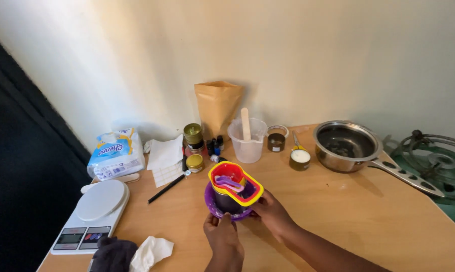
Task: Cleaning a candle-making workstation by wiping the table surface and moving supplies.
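**Holding a nest of coloured measuring cups over a wooden table**

Standing against the wall at the back of the wooden table (368, 221) is a tan paper pouch (218, 107), upright and plain-fronted. At the left edge lies a soft white and blue plastic-wrapped pack of tissue (116, 152), its blue label facing up. Between them rest folded white paper sheets (165, 157), a gold-lidded jar (192, 134) stacked on another container, a small gold tin (194, 162) and a few small dark bottles (215, 146). A clear plastic jug (247, 141) holds a wooden stick (245, 123); to its right sit a dark-filled jar (276, 142) with a pale label, a tin of white wax (299, 159) and a steel saucepan (347, 145). A white digital scale (92, 214) sits at the near left, with a black pencil (167, 188) beside it and crumpled cloths (131, 253) at the table's front edge.

The left hand (222, 236) is curled, its fingertips pinching the near rim of the purple outermost cup. The right hand (271, 211) is partly closed, cupping the right side of the stack, thumb against the rim. The stack of nested measuring cups (233, 190), purple, yellow, red and lilac, is tilted and sits near the table's middle front, just before the jug.
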